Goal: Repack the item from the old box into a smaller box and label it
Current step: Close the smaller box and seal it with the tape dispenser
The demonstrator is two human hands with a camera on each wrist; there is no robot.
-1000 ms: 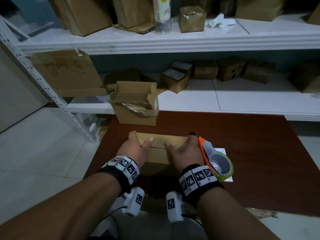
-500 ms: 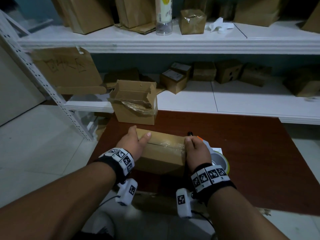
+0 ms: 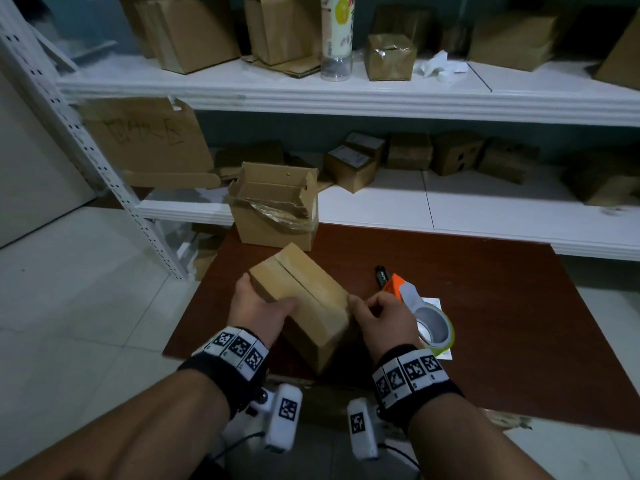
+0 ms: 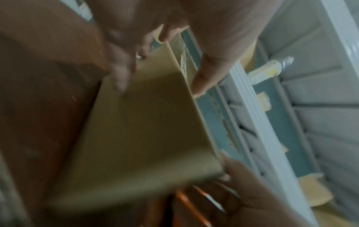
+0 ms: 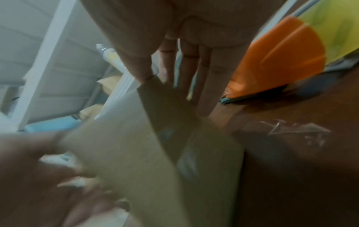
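A small closed cardboard box [image 3: 304, 299] with a taped top seam is held over the brown table [image 3: 485, 323], turned diagonally with one end tipped toward me. My left hand [image 3: 259, 306] grips its left end, thumb on top and fingers on the side, as the left wrist view shows on the box [image 4: 145, 130]. My right hand [image 3: 377, 313] holds the right corner, which sits between thumb and fingers; the right wrist view of the box [image 5: 126, 145] is blurred. The old box [image 3: 273, 216] stands open behind, with torn tape hanging from its front.
An orange tape dispenser [image 3: 426, 317] with a yellow-green roll lies just right of my right hand, on a white label sheet [image 3: 433, 303]. A black marker [image 3: 381, 275] lies beyond it. White shelves [image 3: 450, 209] with several cardboard boxes run along the back.
The small box lay flat and square on the table under both hands; now it is lifted and swung diagonally, its left end pushed away and its right corner brought toward me.
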